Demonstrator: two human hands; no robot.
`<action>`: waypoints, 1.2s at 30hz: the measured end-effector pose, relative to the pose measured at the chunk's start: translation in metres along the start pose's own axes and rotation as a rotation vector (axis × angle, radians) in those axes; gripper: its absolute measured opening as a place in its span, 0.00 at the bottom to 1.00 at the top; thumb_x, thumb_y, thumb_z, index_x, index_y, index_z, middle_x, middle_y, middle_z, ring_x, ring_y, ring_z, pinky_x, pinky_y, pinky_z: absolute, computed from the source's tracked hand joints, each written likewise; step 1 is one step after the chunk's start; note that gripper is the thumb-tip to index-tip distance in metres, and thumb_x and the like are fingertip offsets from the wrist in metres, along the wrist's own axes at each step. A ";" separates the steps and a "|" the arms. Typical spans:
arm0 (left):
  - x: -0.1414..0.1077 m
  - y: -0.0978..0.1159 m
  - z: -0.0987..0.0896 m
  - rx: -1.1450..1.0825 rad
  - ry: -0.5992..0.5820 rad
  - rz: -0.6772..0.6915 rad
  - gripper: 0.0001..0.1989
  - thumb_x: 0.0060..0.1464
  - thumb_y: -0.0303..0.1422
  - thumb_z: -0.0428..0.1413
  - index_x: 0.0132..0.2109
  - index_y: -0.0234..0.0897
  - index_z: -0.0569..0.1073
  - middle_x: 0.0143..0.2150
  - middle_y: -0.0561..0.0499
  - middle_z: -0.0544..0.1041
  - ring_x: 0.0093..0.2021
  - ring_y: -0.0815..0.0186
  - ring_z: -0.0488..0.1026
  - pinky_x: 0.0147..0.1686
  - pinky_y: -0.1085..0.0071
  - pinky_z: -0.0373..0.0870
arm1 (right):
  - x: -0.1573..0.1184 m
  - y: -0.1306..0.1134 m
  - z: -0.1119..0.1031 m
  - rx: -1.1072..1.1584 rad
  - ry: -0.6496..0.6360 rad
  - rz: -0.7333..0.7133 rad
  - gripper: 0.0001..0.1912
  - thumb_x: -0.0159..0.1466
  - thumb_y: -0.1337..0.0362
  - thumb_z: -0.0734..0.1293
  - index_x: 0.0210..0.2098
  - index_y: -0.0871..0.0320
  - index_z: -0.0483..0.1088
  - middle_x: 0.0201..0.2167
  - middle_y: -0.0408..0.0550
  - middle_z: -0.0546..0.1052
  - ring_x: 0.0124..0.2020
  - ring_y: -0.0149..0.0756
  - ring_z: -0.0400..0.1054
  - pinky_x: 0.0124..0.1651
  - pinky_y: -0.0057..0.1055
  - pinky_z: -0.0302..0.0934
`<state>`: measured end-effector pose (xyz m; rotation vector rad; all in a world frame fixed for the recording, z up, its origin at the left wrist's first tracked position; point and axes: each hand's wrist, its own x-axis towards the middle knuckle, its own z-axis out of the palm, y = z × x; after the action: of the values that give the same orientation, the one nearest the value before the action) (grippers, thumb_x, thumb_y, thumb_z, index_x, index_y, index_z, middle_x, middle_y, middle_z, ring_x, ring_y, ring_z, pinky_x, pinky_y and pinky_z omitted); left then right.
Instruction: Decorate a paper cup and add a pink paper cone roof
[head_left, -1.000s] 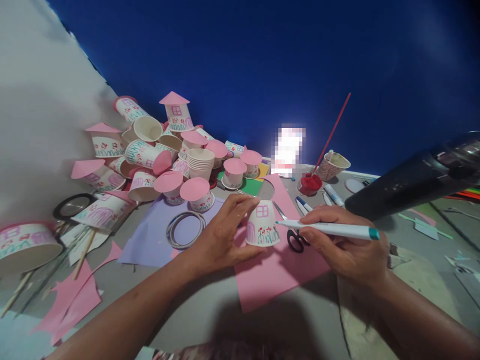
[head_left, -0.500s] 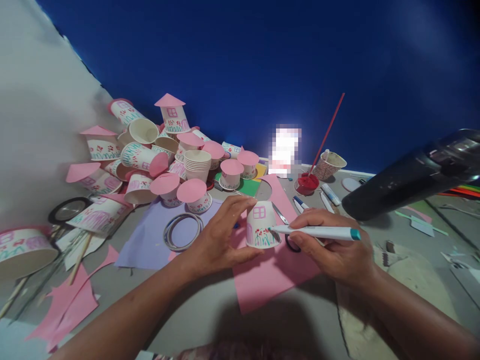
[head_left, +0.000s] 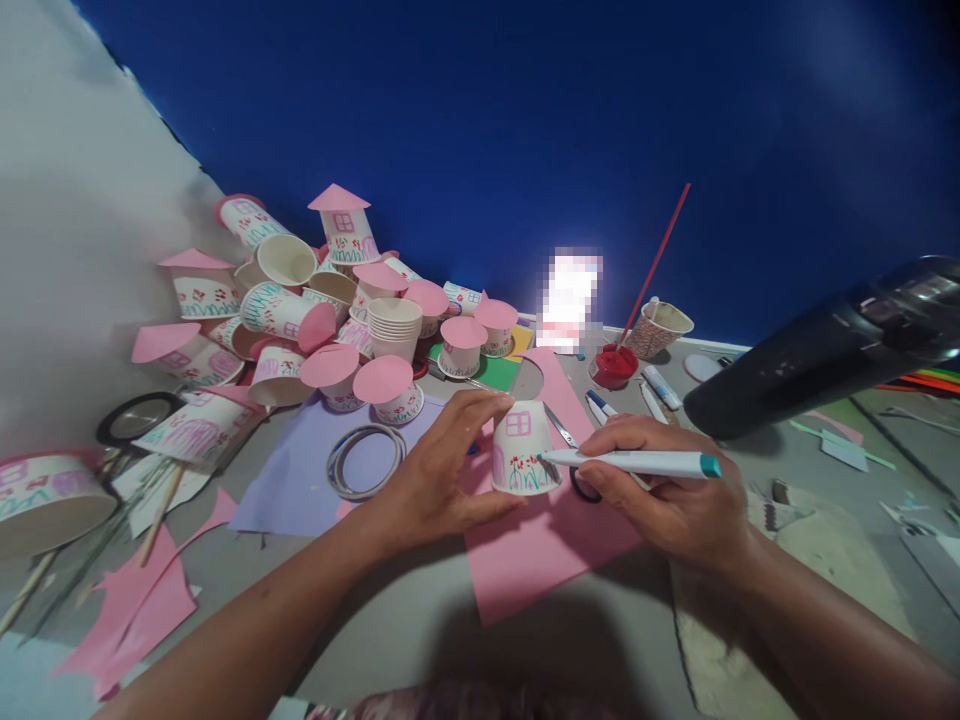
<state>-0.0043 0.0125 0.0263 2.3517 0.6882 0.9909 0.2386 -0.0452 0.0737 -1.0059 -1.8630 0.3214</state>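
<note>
My left hand (head_left: 450,470) holds an upside-down white paper cup (head_left: 523,450) between thumb and fingers. A pink window, small red flowers and green strokes are drawn on the cup. In my right hand (head_left: 667,490) is a white marker (head_left: 637,463) with a teal end, its tip at the flowers on the cup's side. Beneath the cup lies pink paper (head_left: 517,570), with scissors (head_left: 585,485) partly hidden by my right hand.
Decorated cups with pink roofs (head_left: 341,225) are piled at the left, near a stack of plain cups (head_left: 394,325). Tape rolls (head_left: 330,465) rest on purple paper (head_left: 277,480). A red paint pot (head_left: 613,368) and a large black bottle (head_left: 810,360) stand at the right.
</note>
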 end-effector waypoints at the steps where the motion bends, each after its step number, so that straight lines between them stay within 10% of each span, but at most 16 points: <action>1: 0.000 0.000 0.000 0.000 0.000 0.003 0.42 0.53 0.34 0.70 0.69 0.45 0.59 0.64 0.39 0.69 0.65 0.49 0.67 0.61 0.48 0.72 | 0.000 0.000 -0.001 0.000 -0.002 0.000 0.02 0.66 0.68 0.71 0.36 0.56 0.78 0.29 0.47 0.83 0.28 0.36 0.79 0.32 0.29 0.73; 36: -0.001 0.000 0.000 -0.072 -0.030 -0.166 0.39 0.53 0.31 0.67 0.69 0.45 0.61 0.69 0.42 0.70 0.68 0.50 0.70 0.63 0.54 0.74 | 0.002 0.001 -0.014 -0.059 0.024 0.028 0.04 0.65 0.71 0.70 0.35 0.57 0.77 0.29 0.44 0.82 0.25 0.28 0.75 0.28 0.22 0.67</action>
<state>-0.0045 0.0117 0.0260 2.2036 0.8081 0.8909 0.2505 -0.0460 0.0818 -1.0717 -1.8472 0.2712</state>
